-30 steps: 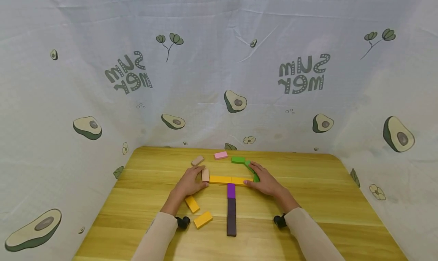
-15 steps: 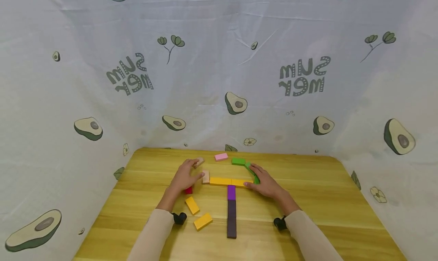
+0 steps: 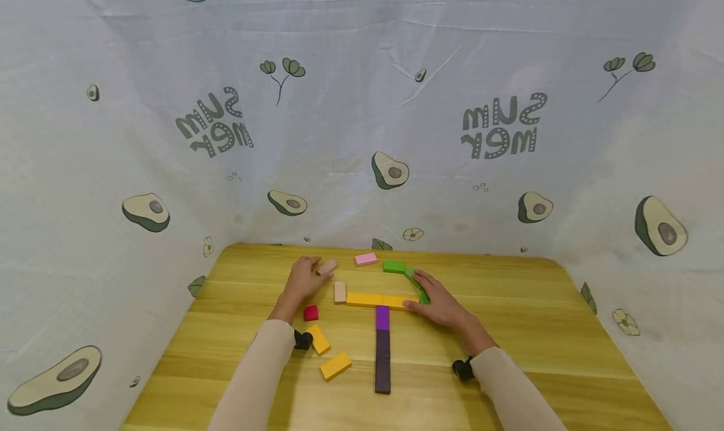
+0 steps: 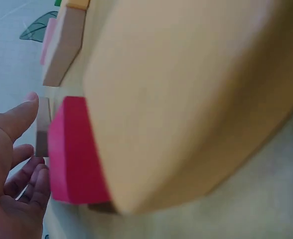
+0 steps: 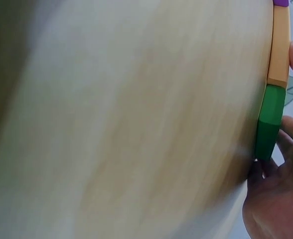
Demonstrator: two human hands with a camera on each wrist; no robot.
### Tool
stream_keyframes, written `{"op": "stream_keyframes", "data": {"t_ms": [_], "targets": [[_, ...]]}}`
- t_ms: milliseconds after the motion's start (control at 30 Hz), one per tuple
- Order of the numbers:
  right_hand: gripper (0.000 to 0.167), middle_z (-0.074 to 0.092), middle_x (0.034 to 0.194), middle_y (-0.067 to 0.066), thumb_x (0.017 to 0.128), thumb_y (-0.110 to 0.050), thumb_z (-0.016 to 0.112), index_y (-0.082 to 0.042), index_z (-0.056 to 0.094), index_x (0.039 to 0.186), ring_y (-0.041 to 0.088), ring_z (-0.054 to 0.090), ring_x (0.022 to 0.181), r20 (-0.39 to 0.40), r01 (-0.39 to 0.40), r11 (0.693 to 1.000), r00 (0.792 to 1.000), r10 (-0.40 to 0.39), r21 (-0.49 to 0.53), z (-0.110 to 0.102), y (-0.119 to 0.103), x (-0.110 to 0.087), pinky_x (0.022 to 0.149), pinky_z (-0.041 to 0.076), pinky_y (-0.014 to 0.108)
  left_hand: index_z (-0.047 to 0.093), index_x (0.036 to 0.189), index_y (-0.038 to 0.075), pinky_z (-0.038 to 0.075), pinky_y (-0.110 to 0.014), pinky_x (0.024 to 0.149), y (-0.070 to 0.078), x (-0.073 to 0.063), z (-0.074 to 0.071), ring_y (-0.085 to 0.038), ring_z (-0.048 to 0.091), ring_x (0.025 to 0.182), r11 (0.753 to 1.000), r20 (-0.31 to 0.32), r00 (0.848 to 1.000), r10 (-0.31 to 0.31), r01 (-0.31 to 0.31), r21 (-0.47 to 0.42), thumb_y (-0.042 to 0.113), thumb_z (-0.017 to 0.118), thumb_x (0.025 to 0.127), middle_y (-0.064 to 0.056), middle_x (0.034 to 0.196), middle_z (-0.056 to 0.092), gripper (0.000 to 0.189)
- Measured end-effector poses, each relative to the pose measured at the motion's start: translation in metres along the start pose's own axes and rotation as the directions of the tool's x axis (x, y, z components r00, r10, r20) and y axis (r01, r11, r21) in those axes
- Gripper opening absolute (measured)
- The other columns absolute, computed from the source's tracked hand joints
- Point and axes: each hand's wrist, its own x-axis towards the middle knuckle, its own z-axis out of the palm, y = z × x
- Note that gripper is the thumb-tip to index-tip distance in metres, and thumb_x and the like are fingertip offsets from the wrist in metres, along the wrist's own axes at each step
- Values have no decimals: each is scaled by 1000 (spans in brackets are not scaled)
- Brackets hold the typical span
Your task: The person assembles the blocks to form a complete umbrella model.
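My left hand (image 3: 302, 280) is at the far left with thumb and fingertips on either side of a tan wooden block (image 3: 327, 267). In the left wrist view that tan block (image 4: 42, 127) shows between the thumb and the bent fingers. My right hand (image 3: 441, 301) rests at the right end of the laid-out blocks. Its thumb touches the yellow block (image 3: 393, 301), and its fingers reach along the slanted green block (image 3: 411, 276). A second green block (image 5: 271, 117), end to end with the yellow one, is partly covered by this hand in the head view.
Another tan block (image 3: 339, 293) continues the yellow row at left. A purple block (image 3: 383, 318) and dark blocks (image 3: 383, 374) run toward me. Loose pieces are a red block (image 3: 311, 313), two yellow blocks (image 3: 336, 366) and a pink block (image 3: 366, 259). Patterned cloth (image 3: 339, 136) hangs behind the table.
My left hand has left the tan block beside the yellow row and moved away and left to the farther tan block, uncovering the red block. The right hand has stayed in place.
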Motion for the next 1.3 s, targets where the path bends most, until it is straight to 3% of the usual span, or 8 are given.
{"op": "stream_keyframes", "data": {"t_ms": [133, 300, 500, 733, 900, 1100, 1300], "targets": [[91, 23, 171, 15, 94, -56, 66, -7, 31, 162, 47, 24, 154, -3, -3, 1000, 1000, 3, -4, 1, 1, 0, 121, 24, 69, 62, 139, -1, 54, -48, 100, -4, 1, 3, -33, 61, 112, 999, -2, 999, -36, 35, -27, 33, 79, 93, -19, 124, 65, 61], [91, 23, 170, 17, 94, -56, 66, -5, 32, 161, 48, 25, 154, -13, 1, 1000, 1000, -1, 0, 1, 1, -1, 121, 24, 70, 69, 130, -3, 55, -49, 95, -3, 1, 3, -33, 62, 105, 999, -24, 999, -31, 31, -24, 30, 80, 92, -20, 116, 67, 51], [91, 23, 170, 17, 94, -57, 65, -5, 32, 161, 48, 24, 154, -10, 2, 1000, 1000, -2, -3, 1, 0, 0, 121, 24, 70, 74, 123, 0, 55, -44, 87, -4, 2, 3, -28, 61, 95, 998, -41, 997, -67, 66, -22, 28, 79, 93, -17, 108, 67, 42], [91, 24, 169, 19, 94, -57, 66, -4, 33, 160, 50, 26, 152, -16, 13, 1000, 1000, -13, -6, 1, -1, 0, 119, 26, 71, 76, 118, 0, 56, -43, 84, -4, 1, 4, -27, 63, 92, 996, -57, 996, -65, 61, -59, 27, 80, 92, -16, 105, 68, 38], [91, 23, 170, 17, 94, -56, 66, -5, 32, 161, 49, 24, 154, -12, -1, 1000, 1000, 1, 5, 2, 0, 1, 121, 24, 70, 76, 118, 1, 59, -42, 86, 3, 0, 1, -26, 66, 96, 991, -40, 996, -83, 78, -107, 29, 81, 91, -15, 108, 70, 39], [91, 23, 170, 19, 94, -54, 67, -3, 32, 161, 50, 24, 153, -14, 13, 1000, 1000, -13, 9, 2, 1, 1, 120, 24, 71, 78, 116, 3, 59, -36, 80, 16, -3, -1, -24, 66, 92, 982, -16, 996, -90, 86, -170, 29, 83, 88, -13, 108, 72, 38], [92, 23, 170, 16, 93, -56, 68, -5, 32, 161, 48, 24, 154, -10, -2, 1000, 1000, 2, 14, 2, 1, 0, 121, 24, 70, 79, 115, 6, 58, -34, 79, 29, 0, 5, -21, 65, 90, 982, 9, 997, -71, 72, -175, 31, 84, 87, -9, 104, 75, 38]]}}
